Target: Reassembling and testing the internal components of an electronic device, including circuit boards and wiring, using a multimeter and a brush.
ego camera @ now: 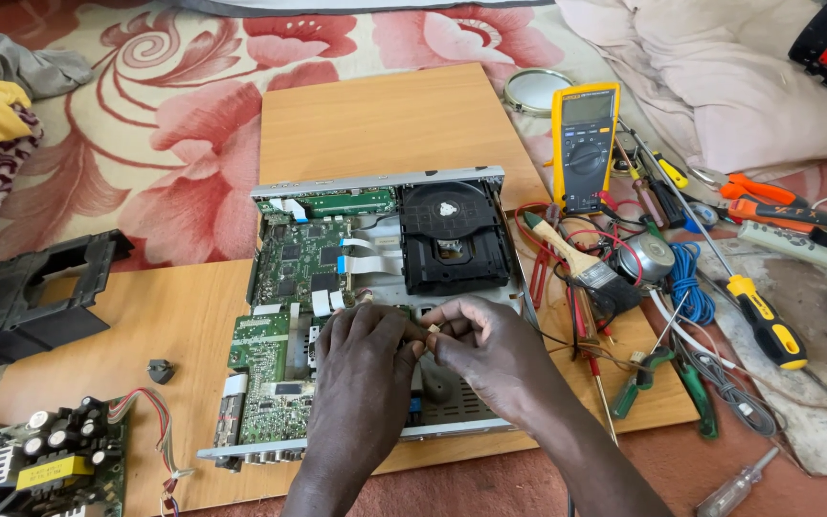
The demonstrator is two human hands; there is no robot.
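Observation:
An opened disc player chassis (380, 182) lies on a wooden board (375, 115), showing green circuit boards (294, 258), white ribbon cables and a black disc drive (452, 235). My left hand (361, 369) and my right hand (490, 349) meet over the chassis's front half. Together their fingertips pinch a small pale part (432, 329) between them. What the part joins to is hidden by my fingers.
A yellow multimeter (584, 144), paintbrush (576, 258), yellow-handled screwdriver (763, 321), green pliers (691, 388), orange cutters (772, 201) and tangled wires lie at the right. A black plastic frame (31, 297) and a loose capacitor board (40, 464) sit at the left, on a floral rug (165, 124).

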